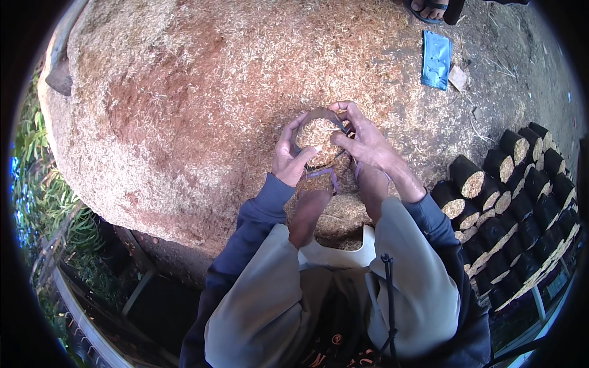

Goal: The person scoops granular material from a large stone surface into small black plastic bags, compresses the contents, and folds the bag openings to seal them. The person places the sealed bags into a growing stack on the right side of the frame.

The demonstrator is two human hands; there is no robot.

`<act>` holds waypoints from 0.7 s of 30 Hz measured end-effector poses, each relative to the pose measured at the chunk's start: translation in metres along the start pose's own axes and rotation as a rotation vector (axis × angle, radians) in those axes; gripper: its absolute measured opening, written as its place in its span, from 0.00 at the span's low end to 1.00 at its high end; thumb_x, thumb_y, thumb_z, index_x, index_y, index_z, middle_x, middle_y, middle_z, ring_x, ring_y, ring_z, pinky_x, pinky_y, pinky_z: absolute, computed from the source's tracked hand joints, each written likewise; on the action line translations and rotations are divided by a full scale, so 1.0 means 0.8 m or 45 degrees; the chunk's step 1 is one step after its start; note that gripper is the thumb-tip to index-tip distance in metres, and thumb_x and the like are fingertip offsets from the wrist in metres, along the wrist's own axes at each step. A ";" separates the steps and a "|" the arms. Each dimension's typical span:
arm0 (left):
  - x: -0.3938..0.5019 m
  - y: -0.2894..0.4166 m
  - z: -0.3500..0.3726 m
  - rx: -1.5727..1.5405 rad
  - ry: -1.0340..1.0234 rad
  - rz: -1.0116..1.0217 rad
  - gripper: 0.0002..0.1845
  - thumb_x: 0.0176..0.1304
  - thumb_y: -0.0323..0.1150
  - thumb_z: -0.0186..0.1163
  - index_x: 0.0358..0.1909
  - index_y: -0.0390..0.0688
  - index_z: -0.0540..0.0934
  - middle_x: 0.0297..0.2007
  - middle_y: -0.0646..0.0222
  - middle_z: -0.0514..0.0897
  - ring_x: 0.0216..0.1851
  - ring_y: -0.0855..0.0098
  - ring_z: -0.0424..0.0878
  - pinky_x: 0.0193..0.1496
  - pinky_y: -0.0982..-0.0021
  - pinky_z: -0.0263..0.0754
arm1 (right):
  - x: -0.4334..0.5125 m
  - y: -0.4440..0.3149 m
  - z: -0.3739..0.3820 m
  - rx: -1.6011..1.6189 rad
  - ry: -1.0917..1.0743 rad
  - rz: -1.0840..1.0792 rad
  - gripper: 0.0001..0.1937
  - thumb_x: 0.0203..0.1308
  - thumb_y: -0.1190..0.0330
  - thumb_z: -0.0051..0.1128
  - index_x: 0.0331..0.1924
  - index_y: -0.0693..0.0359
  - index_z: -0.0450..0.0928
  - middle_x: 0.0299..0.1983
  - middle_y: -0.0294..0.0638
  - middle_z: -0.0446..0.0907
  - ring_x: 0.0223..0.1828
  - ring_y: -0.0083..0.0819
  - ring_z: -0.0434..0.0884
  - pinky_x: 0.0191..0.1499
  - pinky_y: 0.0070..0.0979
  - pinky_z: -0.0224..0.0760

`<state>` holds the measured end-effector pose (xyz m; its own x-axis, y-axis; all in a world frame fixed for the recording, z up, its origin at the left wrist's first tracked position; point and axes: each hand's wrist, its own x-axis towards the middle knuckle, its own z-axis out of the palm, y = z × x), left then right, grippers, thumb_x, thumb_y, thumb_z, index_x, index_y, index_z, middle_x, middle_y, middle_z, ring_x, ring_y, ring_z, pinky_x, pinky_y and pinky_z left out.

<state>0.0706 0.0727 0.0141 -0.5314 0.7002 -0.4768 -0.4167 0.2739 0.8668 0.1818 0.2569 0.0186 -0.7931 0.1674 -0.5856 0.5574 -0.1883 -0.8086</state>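
Between my two hands, in front of my feet, stands a dark plastic grow bag [320, 138] filled with a pale mix of husks and soil-like material, its round top facing up. My left hand [292, 152] curves around its left side, the thumb on the rim and filling. My right hand [363, 135] grips the far right rim, thumb and fingers on the plastic edge. The lower part of the bag is mostly hidden. A wide heap of rice husks [198, 106] surrounds it. Purple sandal straps [333, 177] show just below the bag.
Many filled black grow bags [467, 177] are stacked at the right. A blue plastic packet [436, 60] lies at the upper right, beside a small flat piece [458, 78]. Another person's sandalled foot [429, 9] is at the top edge. A tool's blade [60, 79] rests at the far left.
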 end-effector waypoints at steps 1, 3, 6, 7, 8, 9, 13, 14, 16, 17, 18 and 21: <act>0.001 -0.005 -0.003 0.001 0.039 -0.026 0.39 0.59 0.26 0.66 0.74 0.40 0.65 0.72 0.55 0.66 0.77 0.58 0.59 0.80 0.54 0.57 | 0.000 0.002 0.001 -0.069 0.028 -0.038 0.29 0.63 0.70 0.65 0.67 0.58 0.66 0.59 0.47 0.77 0.64 0.40 0.78 0.63 0.35 0.74; -0.002 -0.013 -0.007 0.259 0.098 0.034 0.36 0.56 0.18 0.64 0.70 0.40 0.70 0.66 0.58 0.74 0.74 0.61 0.65 0.76 0.58 0.62 | 0.000 0.013 0.003 -0.208 0.081 -0.114 0.30 0.61 0.70 0.68 0.66 0.59 0.66 0.58 0.50 0.78 0.62 0.41 0.80 0.61 0.35 0.77; -0.008 -0.036 -0.006 0.294 0.193 0.012 0.33 0.53 0.16 0.66 0.63 0.40 0.72 0.59 0.60 0.79 0.66 0.63 0.74 0.69 0.61 0.71 | 0.000 0.025 0.003 -0.342 -0.049 -0.123 0.34 0.63 0.69 0.67 0.70 0.57 0.62 0.58 0.54 0.80 0.58 0.49 0.83 0.61 0.44 0.78; -0.012 -0.042 -0.003 0.316 0.244 -0.010 0.31 0.52 0.16 0.66 0.60 0.39 0.72 0.56 0.60 0.81 0.62 0.65 0.77 0.65 0.62 0.74 | -0.002 0.026 0.003 -0.373 -0.049 -0.132 0.34 0.62 0.71 0.67 0.70 0.57 0.62 0.59 0.54 0.79 0.58 0.49 0.83 0.61 0.43 0.78; -0.016 -0.047 -0.002 0.338 0.297 -0.032 0.29 0.52 0.17 0.67 0.57 0.39 0.73 0.53 0.61 0.82 0.57 0.67 0.81 0.61 0.63 0.77 | -0.004 0.026 0.004 -0.404 -0.051 -0.142 0.35 0.61 0.73 0.68 0.70 0.57 0.62 0.60 0.55 0.79 0.59 0.50 0.82 0.61 0.43 0.78; -0.018 -0.053 -0.003 0.406 0.335 0.003 0.28 0.51 0.17 0.68 0.56 0.40 0.73 0.51 0.62 0.82 0.55 0.67 0.81 0.59 0.63 0.77 | -0.007 0.026 0.005 -0.436 -0.055 -0.153 0.35 0.60 0.75 0.68 0.70 0.57 0.62 0.61 0.56 0.78 0.60 0.50 0.82 0.62 0.42 0.78; -0.027 -0.059 -0.001 0.748 0.424 0.097 0.29 0.49 0.17 0.71 0.54 0.41 0.73 0.48 0.64 0.79 0.50 0.70 0.79 0.55 0.67 0.79 | -0.007 0.050 0.014 -0.304 0.050 -0.186 0.38 0.53 0.80 0.69 0.69 0.57 0.63 0.58 0.49 0.77 0.57 0.42 0.82 0.58 0.38 0.78; -0.029 -0.056 0.001 0.850 0.427 0.110 0.30 0.49 0.17 0.71 0.55 0.41 0.73 0.49 0.65 0.77 0.49 0.71 0.78 0.54 0.68 0.80 | -0.007 0.051 0.015 -0.276 0.055 -0.165 0.38 0.53 0.80 0.69 0.69 0.56 0.63 0.58 0.48 0.77 0.57 0.41 0.82 0.58 0.37 0.78; -0.032 -0.049 0.000 0.797 0.433 0.146 0.29 0.48 0.18 0.73 0.53 0.41 0.74 0.49 0.65 0.76 0.49 0.71 0.78 0.51 0.69 0.82 | -0.005 0.046 0.017 -0.179 0.027 -0.086 0.39 0.52 0.82 0.67 0.70 0.55 0.62 0.58 0.46 0.76 0.56 0.41 0.81 0.58 0.37 0.78; -0.034 -0.045 0.000 0.770 0.435 0.164 0.28 0.48 0.19 0.74 0.52 0.42 0.74 0.50 0.65 0.75 0.50 0.70 0.78 0.49 0.70 0.83 | -0.005 0.042 0.014 -0.114 0.004 -0.021 0.40 0.52 0.82 0.66 0.71 0.54 0.62 0.59 0.45 0.75 0.56 0.40 0.81 0.58 0.37 0.77; -0.035 -0.038 0.002 0.735 0.410 0.183 0.27 0.48 0.19 0.74 0.51 0.42 0.76 0.49 0.64 0.75 0.49 0.70 0.79 0.47 0.70 0.84 | -0.005 0.040 0.011 -0.051 -0.016 0.049 0.40 0.52 0.83 0.65 0.71 0.54 0.62 0.59 0.44 0.74 0.56 0.39 0.80 0.59 0.37 0.77; -0.037 -0.021 0.011 0.648 0.369 0.235 0.24 0.48 0.19 0.75 0.48 0.43 0.79 0.48 0.63 0.76 0.47 0.69 0.82 0.41 0.72 0.87 | -0.002 0.063 0.004 -0.038 -0.024 -0.054 0.41 0.52 0.85 0.62 0.72 0.53 0.61 0.62 0.43 0.70 0.62 0.37 0.76 0.62 0.39 0.74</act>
<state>0.0997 0.0529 0.0150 -0.7698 0.5782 -0.2704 0.0679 0.4955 0.8659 0.2105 0.2436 -0.0209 -0.8204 0.1561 -0.5501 0.5302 -0.1526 -0.8340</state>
